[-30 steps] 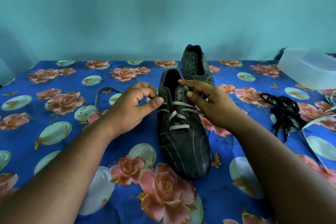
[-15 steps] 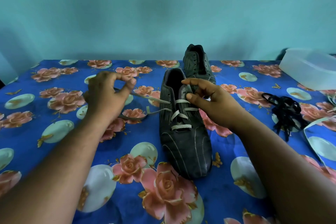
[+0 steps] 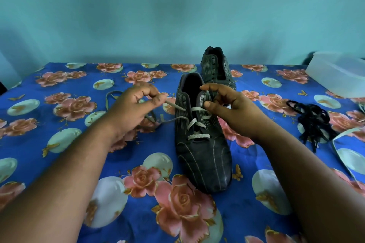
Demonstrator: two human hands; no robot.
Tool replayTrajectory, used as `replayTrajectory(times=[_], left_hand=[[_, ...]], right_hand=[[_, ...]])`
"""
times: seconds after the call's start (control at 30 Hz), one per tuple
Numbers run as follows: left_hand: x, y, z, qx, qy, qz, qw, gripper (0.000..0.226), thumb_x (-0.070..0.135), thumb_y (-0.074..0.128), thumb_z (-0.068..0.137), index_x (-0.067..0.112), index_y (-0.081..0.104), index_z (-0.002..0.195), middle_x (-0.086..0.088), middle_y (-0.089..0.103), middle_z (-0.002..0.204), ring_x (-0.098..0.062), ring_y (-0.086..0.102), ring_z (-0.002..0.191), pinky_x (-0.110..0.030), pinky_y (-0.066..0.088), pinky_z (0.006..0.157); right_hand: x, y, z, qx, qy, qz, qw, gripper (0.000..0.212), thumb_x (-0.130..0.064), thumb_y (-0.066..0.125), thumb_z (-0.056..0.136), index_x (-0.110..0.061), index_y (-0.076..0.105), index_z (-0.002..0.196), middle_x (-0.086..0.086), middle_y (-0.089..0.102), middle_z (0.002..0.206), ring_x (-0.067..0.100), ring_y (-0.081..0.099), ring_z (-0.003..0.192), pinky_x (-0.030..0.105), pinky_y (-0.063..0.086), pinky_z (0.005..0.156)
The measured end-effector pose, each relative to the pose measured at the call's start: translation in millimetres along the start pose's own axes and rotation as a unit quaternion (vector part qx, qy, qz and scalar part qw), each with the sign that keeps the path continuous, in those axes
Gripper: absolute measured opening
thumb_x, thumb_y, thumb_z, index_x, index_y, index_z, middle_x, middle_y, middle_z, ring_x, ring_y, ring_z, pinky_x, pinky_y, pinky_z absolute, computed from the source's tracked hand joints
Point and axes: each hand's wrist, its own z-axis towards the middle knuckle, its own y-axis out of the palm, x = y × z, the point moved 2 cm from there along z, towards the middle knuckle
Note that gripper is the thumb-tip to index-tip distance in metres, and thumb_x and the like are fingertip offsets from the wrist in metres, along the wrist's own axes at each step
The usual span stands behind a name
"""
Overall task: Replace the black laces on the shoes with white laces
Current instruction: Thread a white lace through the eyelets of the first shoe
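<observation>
A dark striped shoe [image 3: 203, 156] lies toe toward me on the flowered blue cloth, with a white lace [image 3: 197, 123] crossed through its lower eyelets. My left hand [image 3: 130, 110] pinches one end of that lace just left of the shoe, and the strand runs taut to a left eyelet. My right hand [image 3: 227, 104] pinches the tongue and right flap at the upper eyelets. The second shoe [image 3: 216, 67] stands behind, with no lace. The black laces [image 3: 314, 120] lie in a heap at the right.
A translucent plastic box [image 3: 337, 73] sits at the back right. Another white lace [image 3: 343, 136] trails along the right edge. Slack from the held lace loops on the cloth [image 3: 59, 163] left of the shoe. A teal wall stands behind the table.
My left hand pulled the lace end out to the left and has come back toward the shoe, still pinching it. My right hand stayed on the shoe's upper eyelets.
</observation>
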Motion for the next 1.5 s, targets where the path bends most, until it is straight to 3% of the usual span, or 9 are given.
replayTrajectory(times=[0.17,0.37,0.5,0.7,0.77,1.07,1.2,1.4,1.5], left_hand=[[-14.0,-26.2,7.0,0.117,-0.056,-0.03,0.991,0.011,0.022,0.066,0.098,0.019,0.072,0.091,0.005,0.069,0.094,-0.004,0.063,0.092,-0.02,0.047,0.082],[-26.3,-18.7,11.6,0.131,-0.015,0.191,0.973,0.028,0.056,0.063,0.092,0.029,0.068,0.099,0.008,0.062,0.115,-0.019,0.057,0.116,-0.045,0.047,0.1],[0.0,4.8,2.6,0.034,0.1,0.127,0.986,0.037,0.064,0.058,0.092,0.029,0.068,0.096,0.017,0.067,0.099,0.0,0.062,0.102,-0.022,0.045,0.087],[12.1,20.1,-5.9,-0.025,0.147,0.094,0.984,0.064,0.073,0.043,0.094,0.015,0.071,0.096,0.007,0.067,0.098,-0.012,0.063,0.102,-0.029,0.05,0.089],[16.5,18.9,-8.2,-0.038,0.141,0.085,0.986,0.062,0.074,0.045,0.093,0.017,0.071,0.094,0.003,0.069,0.098,-0.013,0.064,0.104,-0.027,0.049,0.093],[13.5,24.1,-8.8,-0.051,0.059,0.071,0.994,0.014,0.046,0.069,0.087,0.032,0.071,0.087,-0.001,0.075,0.105,-0.014,0.065,0.114,-0.022,0.048,0.094],[16.8,30.0,-9.8,-0.061,0.007,-0.038,0.997,0.012,0.021,0.063,0.096,0.017,0.073,0.092,-0.003,0.073,0.107,0.005,0.063,0.092,-0.007,0.045,0.071],[10.9,27.3,-6.8,-0.032,-0.035,-0.093,0.995,0.02,0.01,0.06,0.1,0.02,0.076,0.093,0.012,0.074,0.092,0.007,0.065,0.091,-0.007,0.049,0.084],[11.2,25.3,-6.5,-0.023,-0.036,-0.08,0.996,0.019,0.011,0.059,0.101,0.015,0.076,0.094,-0.003,0.077,0.104,0.004,0.066,0.095,-0.008,0.049,0.084]], right_hand=[[0.1,-1.9,0.0,0.0,-0.001,-0.008,1.0,0.042,-0.031,0.071,0.095,-0.046,0.059,0.132,-0.009,0.053,0.078,0.008,0.057,0.082,0.014,0.046,0.082],[-2.5,-1.3,-2.0,-0.001,0.001,-0.022,1.0,0.044,-0.036,0.071,0.094,-0.045,0.057,0.135,-0.004,0.054,0.079,0.015,0.06,0.087,0.026,0.048,0.088],[-7.2,1.4,-2.8,0.026,-0.015,-0.036,0.999,0.042,-0.036,0.072,0.094,-0.04,0.06,0.133,-0.003,0.06,0.083,0.011,0.062,0.089,0.024,0.049,0.087],[-22.5,-2.6,-11.0,0.008,-0.045,-0.047,0.998,0.016,-0.044,0.077,0.085,-0.03,0.069,0.089,-0.011,0.069,0.082,0.019,0.067,0.074,0.041,0.055,0.071],[-26.4,-0.8,-12.9,-0.013,-0.073,-0.08,0.994,0.012,-0.04,0.081,0.083,-0.032,0.072,0.084,-0.012,0.071,0.081,0.013,0.065,0.077,0.031,0.051,0.072],[-29.7,4.3,-12.7,-0.036,-0.036,-0.034,0.998,0.01,-0.019,0.073,0.094,-0.027,0.075,0.089,-0.003,0.07,0.074,0.009,0.062,0.066,0.024,0.05,0.063],[-28.9,4.3,-13.5,-0.07,0.024,0.026,0.997,0.008,-0.014,0.068,0.097,-0.016,0.074,0.094,-0.009,0.067,0.069,-0.004,0.058,0.06,0.008,0.044,0.061],[-32.3,6.6,-13.2,-0.014,0.046,0.014,0.999,0.003,-0.011,0.077,0.09,-0.011,0.074,0.091,-0.016,0.058,0.054,-0.004,0.055,0.043,0.008,0.039,0.041],[-26.9,7.6,-10.4,0.041,0.057,-0.015,0.997,0.028,-0.027,0.084,0.082,-0.024,0.069,0.106,-0.009,0.051,0.079,-0.001,0.052,0.054,0.01,0.041,0.048]])
